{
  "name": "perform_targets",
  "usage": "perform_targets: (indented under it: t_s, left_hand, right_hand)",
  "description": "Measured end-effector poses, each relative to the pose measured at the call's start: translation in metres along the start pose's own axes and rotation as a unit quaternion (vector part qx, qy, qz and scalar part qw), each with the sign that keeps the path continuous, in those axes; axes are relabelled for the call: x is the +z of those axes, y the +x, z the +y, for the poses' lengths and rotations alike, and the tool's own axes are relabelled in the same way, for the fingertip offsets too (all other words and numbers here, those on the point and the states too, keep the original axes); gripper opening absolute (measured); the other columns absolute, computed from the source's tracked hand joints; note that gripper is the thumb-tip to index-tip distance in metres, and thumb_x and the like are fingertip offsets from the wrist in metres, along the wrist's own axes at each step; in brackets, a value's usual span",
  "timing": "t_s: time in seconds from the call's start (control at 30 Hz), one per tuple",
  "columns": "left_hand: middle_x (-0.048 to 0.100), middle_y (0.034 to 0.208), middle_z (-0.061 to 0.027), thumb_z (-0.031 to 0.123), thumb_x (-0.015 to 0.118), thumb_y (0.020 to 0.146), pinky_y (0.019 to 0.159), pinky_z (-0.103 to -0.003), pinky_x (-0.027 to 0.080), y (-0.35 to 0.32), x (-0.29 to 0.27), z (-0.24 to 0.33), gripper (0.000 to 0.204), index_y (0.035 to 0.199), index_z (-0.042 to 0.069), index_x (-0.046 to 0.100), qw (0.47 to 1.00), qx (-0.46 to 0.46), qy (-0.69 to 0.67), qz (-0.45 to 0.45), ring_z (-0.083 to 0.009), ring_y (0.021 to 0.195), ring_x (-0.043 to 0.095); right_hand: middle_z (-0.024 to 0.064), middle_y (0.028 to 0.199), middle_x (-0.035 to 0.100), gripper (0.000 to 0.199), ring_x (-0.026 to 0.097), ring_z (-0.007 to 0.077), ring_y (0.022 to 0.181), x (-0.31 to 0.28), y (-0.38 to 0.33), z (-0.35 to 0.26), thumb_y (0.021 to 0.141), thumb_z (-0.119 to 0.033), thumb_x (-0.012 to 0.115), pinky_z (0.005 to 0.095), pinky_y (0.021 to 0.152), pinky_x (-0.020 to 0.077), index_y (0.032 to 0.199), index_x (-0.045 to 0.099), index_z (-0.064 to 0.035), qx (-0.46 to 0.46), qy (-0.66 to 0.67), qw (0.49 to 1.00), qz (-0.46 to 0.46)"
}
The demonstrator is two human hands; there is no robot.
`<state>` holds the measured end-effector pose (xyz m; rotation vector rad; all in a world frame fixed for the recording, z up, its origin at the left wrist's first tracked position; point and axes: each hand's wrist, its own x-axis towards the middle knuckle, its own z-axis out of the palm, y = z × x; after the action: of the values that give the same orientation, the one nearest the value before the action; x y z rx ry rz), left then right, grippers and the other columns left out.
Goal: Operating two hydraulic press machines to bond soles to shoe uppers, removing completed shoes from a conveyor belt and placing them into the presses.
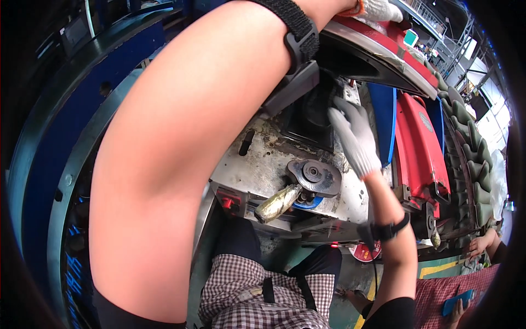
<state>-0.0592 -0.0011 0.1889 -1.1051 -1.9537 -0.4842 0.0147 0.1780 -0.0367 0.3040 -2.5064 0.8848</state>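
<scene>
My left arm crosses the view from the lower left. At the top edge my gloved left hand [379,10] is closed at the dark end of a red lid [383,41], partly cut off by the picture edge. The lid stands raised and its underside shows a dark hollow. Below it, a black molded piece [318,107] sits on a worn metal plate [263,159]. My right hand [355,134], in a white knit glove, reaches beside this black piece with fingers stretched out. Whether its fingertips touch the piece I cannot tell.
Near me, a metal clamp [313,176] has a handle wrapped in worn tape [278,204]. To the right stand a blue panel [382,123] and another red lid [419,142]. Several dark green molded pieces [479,170] line the far right. Another person's hand [457,311] holds a blue phone [459,301].
</scene>
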Motion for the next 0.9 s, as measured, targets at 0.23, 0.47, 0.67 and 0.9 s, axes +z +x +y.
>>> perform_targets:
  t_s: [0.23, 0.47, 0.67, 0.9]
  left_hand:
    - [0.072, 0.115, -0.0229, 0.034, 0.055, 0.094, 0.098, -0.048, 0.051, -0.017, -0.031, 0.030, 0.045, 0.125, 0.006, 0.070, 0.941, 0.025, -0.036, -0.334, -0.0395, 0.111, 0.067]
    - [0.068, 0.071, -0.0065, 0.063, 0.059, 0.091, 0.061, -0.033, 0.052, -0.080, 0.046, 0.050, 0.057, 0.089, 0.008, 0.074, 0.821, -0.226, -0.198, -0.486, -0.0175, 0.063, 0.064]
    - [0.076, 0.090, -0.0131, 0.066, 0.057, 0.090, 0.083, -0.039, 0.053, -0.146, 0.081, 0.068, 0.064, 0.103, 0.008, 0.079, 0.864, -0.161, -0.076, -0.470, -0.0306, 0.086, 0.072]
    - [0.076, 0.097, -0.0155, 0.065, 0.059, 0.089, 0.088, -0.041, 0.052, -0.152, 0.081, 0.068, 0.061, 0.102, 0.009, 0.078, 0.880, -0.180, -0.062, -0.435, -0.0343, 0.093, 0.071]
  right_hand:
    - [0.0115, 0.092, 0.067, 0.023, 0.063, 0.0239, 0.086, -0.017, -0.179, -0.027, 0.102, -0.012, 0.050, 0.0351, 0.082, 0.0516, 0.100, 0.071, -0.0019, 0.034, 0.223, 0.974, -0.017]
    - [0.0088, 0.131, 0.062, 0.054, 0.064, 0.0192, 0.108, 0.063, -0.209, -0.053, 0.108, -0.039, 0.055, 0.0317, 0.083, 0.0549, 0.150, 0.046, -0.0065, 0.232, 0.642, 0.674, -0.282]
    - [0.0085, 0.135, 0.059, 0.055, 0.058, 0.0296, 0.119, 0.083, -0.179, -0.082, 0.106, -0.043, 0.056, 0.0420, 0.096, 0.0506, 0.149, 0.047, -0.0105, 0.214, 0.864, 0.392, -0.232]
    - [0.0086, 0.108, 0.062, 0.041, 0.059, 0.0269, 0.100, 0.071, -0.182, -0.080, 0.104, -0.046, 0.058, 0.0395, 0.080, 0.0460, 0.124, 0.060, -0.0109, 0.284, 0.888, 0.307, -0.193]
